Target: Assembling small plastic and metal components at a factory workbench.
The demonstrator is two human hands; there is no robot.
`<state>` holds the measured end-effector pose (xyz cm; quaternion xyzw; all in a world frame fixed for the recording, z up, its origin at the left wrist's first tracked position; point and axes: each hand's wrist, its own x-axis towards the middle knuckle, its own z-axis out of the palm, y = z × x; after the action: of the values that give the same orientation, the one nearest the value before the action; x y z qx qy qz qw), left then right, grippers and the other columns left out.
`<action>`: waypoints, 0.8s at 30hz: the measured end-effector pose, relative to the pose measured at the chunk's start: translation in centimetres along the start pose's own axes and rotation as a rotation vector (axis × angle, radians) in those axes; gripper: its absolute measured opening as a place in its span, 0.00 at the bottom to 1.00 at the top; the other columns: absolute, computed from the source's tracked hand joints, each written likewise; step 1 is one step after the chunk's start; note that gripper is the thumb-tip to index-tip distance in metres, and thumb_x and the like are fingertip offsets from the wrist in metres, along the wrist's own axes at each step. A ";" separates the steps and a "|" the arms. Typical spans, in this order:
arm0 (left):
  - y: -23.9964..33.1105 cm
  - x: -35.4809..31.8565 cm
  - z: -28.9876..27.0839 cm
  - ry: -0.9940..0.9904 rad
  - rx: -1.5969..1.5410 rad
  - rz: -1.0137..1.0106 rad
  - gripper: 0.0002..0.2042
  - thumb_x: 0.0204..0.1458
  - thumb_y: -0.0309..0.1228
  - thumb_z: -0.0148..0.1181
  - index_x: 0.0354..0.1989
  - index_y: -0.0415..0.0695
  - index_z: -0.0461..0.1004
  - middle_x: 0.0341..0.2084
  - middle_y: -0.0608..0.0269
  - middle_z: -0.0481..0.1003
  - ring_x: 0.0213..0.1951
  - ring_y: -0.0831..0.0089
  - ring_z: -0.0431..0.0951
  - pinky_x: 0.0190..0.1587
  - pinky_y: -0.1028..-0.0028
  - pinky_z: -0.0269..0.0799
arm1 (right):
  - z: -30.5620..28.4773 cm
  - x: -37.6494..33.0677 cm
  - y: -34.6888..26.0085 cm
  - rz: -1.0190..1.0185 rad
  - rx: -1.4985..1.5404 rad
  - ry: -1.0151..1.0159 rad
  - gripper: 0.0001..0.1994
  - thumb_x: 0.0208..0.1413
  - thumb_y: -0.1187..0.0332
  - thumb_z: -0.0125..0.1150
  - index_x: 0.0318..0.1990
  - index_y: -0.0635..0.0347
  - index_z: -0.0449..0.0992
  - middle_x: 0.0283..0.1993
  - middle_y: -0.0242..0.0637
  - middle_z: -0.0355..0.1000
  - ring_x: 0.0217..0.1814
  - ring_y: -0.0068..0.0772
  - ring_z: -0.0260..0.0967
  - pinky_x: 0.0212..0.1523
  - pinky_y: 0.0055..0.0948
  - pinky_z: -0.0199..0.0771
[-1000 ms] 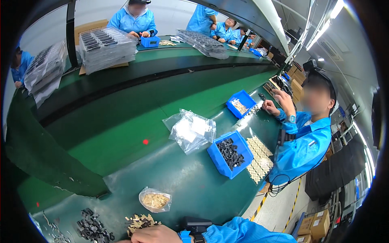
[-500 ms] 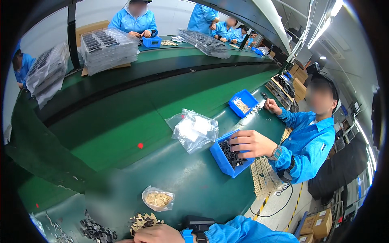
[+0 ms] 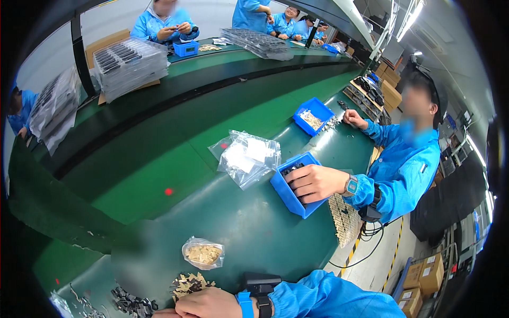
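My right hand [image 3: 205, 304] is at the lower edge, back upward, its fingers curled together with the tips hidden. Whatever it pinches does not show. Just left of it, a sliver of my left hand [image 3: 166, 314] comes into the picture; its fingers are mostly cut off. Beyond my right hand lies a pile of small beige and dark flat pieces [image 3: 190, 283]. A heap of small black plastic parts [image 3: 132, 304] is to the left, with thin silvery scraps [image 3: 87, 306] farther left. Behind the pile sits an open clear bag of beige pieces [image 3: 203, 254].
A co-worker's hand [image 3: 317, 183] reaches into a blue bin [image 3: 295, 200] of black parts at the right. Clear plastic bags [image 3: 246, 159] lie beside it. Farther off are another blue bin [image 3: 314, 116], stacked clear trays [image 3: 131, 66] and a green conveyor belt [image 3: 175, 143].
The view has shifted slightly. The co-worker's hand has dipped deeper into the blue bin of black parts. A person across the belt has raised both hands. My right hand stays near the pile.
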<state>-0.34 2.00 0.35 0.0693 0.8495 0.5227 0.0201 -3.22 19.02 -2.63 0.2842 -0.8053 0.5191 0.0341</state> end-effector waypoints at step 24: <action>-1.4 -0.6 -0.3 -0.055 -0.417 -0.180 0.04 0.53 0.18 0.55 0.34 0.39 0.68 0.31 0.66 0.71 0.30 0.83 0.68 0.35 0.84 0.63 | -0.1 0.0 -0.2 -0.067 -0.056 0.007 0.04 0.50 0.66 0.57 0.31 0.53 0.70 0.24 0.37 0.68 0.25 0.45 0.69 0.23 0.39 0.66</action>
<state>0.09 1.01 -0.74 0.0016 0.7251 0.6809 0.1036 -3.14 19.03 -2.40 0.3081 -0.8094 0.4960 0.0622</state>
